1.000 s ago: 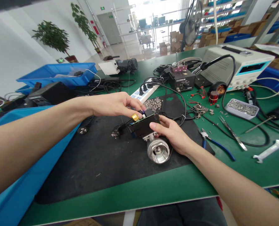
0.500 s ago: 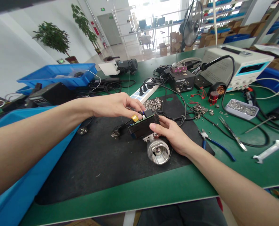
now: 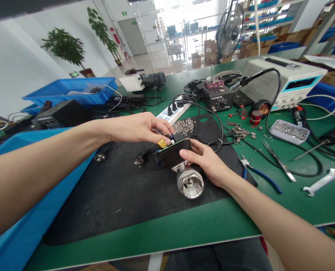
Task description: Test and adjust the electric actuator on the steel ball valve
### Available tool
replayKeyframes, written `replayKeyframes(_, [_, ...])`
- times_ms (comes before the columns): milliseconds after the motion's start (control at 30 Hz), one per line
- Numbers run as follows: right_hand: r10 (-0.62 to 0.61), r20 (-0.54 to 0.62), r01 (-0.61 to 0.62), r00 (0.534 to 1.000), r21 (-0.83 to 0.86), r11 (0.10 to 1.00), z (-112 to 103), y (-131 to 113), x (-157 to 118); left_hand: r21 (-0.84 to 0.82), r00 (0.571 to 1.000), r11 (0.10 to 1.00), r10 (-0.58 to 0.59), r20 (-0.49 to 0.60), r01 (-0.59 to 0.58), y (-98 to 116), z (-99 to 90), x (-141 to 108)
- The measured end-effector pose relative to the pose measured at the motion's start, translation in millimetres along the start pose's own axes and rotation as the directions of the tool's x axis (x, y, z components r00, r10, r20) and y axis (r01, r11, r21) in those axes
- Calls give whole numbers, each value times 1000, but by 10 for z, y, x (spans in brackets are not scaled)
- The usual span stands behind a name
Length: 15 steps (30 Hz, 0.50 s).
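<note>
A motorized ball valve, made of a metal valve body (image 3: 190, 183) under a black actuator housing (image 3: 173, 153), is held tilted over the black mat (image 3: 99, 203). My right hand (image 3: 205, 158) grips the housing from its right side, thumb on the near face. The housing top is uncovered, with a green circuit board edge, a yellow-wrapped component (image 3: 162, 143) and a black block (image 3: 178, 137) showing. My left hand (image 3: 145, 128) reaches in from the left, fingers closed together at the parts on the board. What its fingertips pinch is hidden.
Behind the hands lie many small nuts (image 3: 184, 126) and a power strip (image 3: 174, 112). Cutters (image 3: 248, 162), tweezers (image 3: 279, 160), a wrench (image 3: 322, 182) and a tray of small parts (image 3: 289, 131) are to the right. A blue bin (image 3: 40, 165) flanks the left arm. A plug (image 3: 139, 160) rests on the mat.
</note>
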State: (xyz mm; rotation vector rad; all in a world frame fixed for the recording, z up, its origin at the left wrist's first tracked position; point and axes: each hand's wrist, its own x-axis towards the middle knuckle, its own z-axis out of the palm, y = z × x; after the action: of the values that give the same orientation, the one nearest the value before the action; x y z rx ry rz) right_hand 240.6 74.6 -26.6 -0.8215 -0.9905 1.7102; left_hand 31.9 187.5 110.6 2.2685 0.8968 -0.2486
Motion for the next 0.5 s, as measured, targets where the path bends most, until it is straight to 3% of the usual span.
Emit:
replayKeyframes(300, [-23,4,23,1000,-33,999,13,-14,-4,-124,1000,992,-12,27,15,-55,28,-20])
replayKeyframes(500, [-2,-3,2,1000,-37,999,-10,-5,-8,-28,1000,1000,3,18,-3,-44,7,-15])
